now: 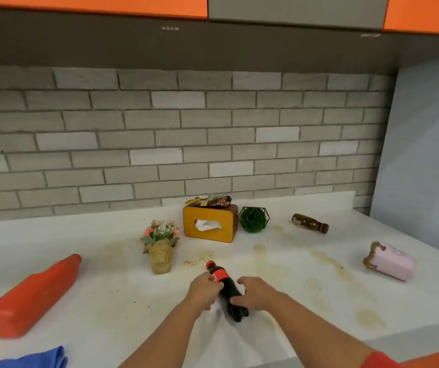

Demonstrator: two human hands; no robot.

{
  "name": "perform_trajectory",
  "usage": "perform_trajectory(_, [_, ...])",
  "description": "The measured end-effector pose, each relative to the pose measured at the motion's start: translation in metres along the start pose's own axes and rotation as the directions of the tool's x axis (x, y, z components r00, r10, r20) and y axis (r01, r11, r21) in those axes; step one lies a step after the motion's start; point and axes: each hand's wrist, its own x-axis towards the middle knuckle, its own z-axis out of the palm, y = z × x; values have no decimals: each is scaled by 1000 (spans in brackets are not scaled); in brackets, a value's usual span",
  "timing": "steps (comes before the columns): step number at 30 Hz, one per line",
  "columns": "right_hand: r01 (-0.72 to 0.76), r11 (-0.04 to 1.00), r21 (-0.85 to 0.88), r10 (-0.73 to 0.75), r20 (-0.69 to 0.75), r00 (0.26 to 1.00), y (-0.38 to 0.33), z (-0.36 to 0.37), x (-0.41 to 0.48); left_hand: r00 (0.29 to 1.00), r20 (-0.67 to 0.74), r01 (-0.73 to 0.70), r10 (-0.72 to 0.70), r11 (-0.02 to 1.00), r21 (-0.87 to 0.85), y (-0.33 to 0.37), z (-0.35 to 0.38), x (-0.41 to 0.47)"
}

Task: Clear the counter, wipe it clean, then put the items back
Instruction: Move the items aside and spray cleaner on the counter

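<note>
Fingers [235,301] of left hand [203,290], right hand [254,293] grip cola bottle [225,284] near counter [112,301] front edge; open surface left.

My white counter [106,288], blotched with brown stains [369,317], carries a toppled red bottle [31,296], blue cloth [35,358], bouquet [161,247], yellow tissue box [209,225], green ball plant [253,219], a brown bottle [310,223] on its side, a tipped pink cup [389,261] and the cola bottle [225,284] nearest me.
</note>
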Motion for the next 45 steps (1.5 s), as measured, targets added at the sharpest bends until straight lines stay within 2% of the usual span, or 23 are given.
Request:
perform_trajectory(6, [-54,997,60,51,60,997,-6,16,19,988,72,144,-137,984,-103,-4,8,16])
perform_trajectory(19, [-138,982,132,122,128,984,-12,16,43,951,192,293,-242,904,-310,-3,18,54])
perform_trajectory(22, [-134,982,132,117,129,985,-12,12,43,920,271,375,-283,835,-402,-1,16,57])
perform_trajectory(24, [-139,980,140,119,142,983,-11,8,43,893,331,421,-304,823,-381,2,14,59])
perform_trajectory(32, [-187,953,237,167,105,980,-5,-2,42,925,300,344,-233,849,-402,16,14,57])
perform_trajectory(40, [-173,934,312,209,-87,974,15,-19,35,957,267,230,-114,857,-460,51,28,63])
perform_trajectory(45, [-134,929,346,214,-206,955,48,-35,25,966,255,157,-34,863,-480,81,62,71])
